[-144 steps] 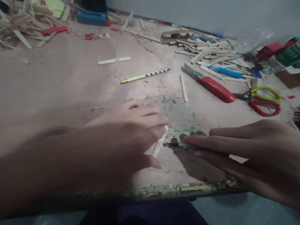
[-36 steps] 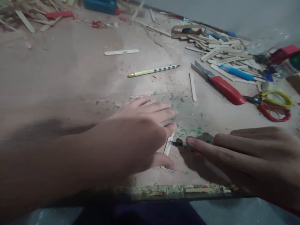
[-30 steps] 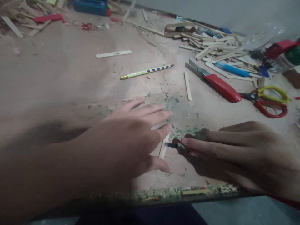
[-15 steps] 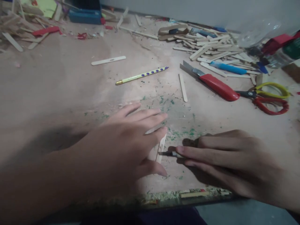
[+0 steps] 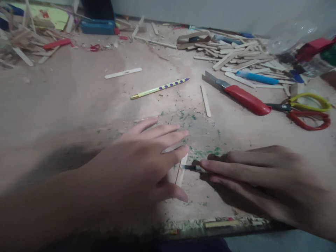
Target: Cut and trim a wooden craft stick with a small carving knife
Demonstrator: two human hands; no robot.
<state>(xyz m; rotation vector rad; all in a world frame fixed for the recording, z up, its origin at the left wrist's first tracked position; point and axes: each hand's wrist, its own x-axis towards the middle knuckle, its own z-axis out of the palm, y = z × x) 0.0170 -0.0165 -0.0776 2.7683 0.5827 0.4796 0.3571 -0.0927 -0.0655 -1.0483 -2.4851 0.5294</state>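
Observation:
My left hand (image 5: 149,154) lies palm down on the table with its fingers spread. Its index fingertip and thumb rest at the two ends of a wooden craft stick (image 5: 180,176), partly hidden under the hand. Another pale flat piece (image 5: 173,147) shows between its fingers. My right hand (image 5: 252,175) is closed around a craft knife (image 5: 193,168). Most of the handle is hidden by the fingers, and the short metal blade points left, its tip at the stick's surface near the middle.
Beyond my hands lie a dotted pencil (image 5: 160,89), loose craft sticks (image 5: 205,101) and scissors (image 5: 311,110) with a red sheath-like piece (image 5: 248,99) along them. A heap of sticks (image 5: 241,56) with a blue pen (image 5: 257,77) is at the back right. More scraps (image 5: 28,45) clutter the back left.
The knife's blade has shifted slightly up and to the right along the stick. My left hand keeps its place on the stick. The whole view has moved a little.

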